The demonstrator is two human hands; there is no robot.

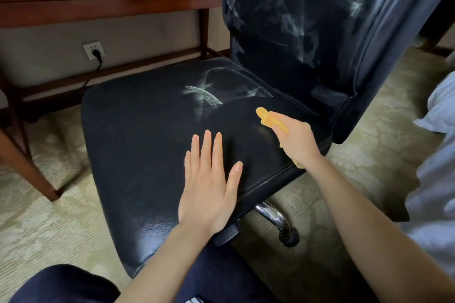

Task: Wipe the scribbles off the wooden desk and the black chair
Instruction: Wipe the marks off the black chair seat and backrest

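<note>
Right grip (293, 135): closed round cloth (264, 118), near seat's (135, 142) back right edge. Left grip (209, 179): flat, fingers straight, on seat front. Step, judged: wiping seat. Next: cloth leftward over scribbles (204, 96); backrest (295, 19) marks outstanding.

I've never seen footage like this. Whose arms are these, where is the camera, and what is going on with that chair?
There is no machine here. A person wears one camera on the head, looking forward and down, so the two bare arms are their own. The left hand lies flat, fingers straight, on the seat of a black chair. The right hand holds an orange cloth against the seat, near its back edge. White scribbles show on the seat, and more on the backrest. Behind the chair stands a wooden desk, and the floor is patterned carpet.
</note>
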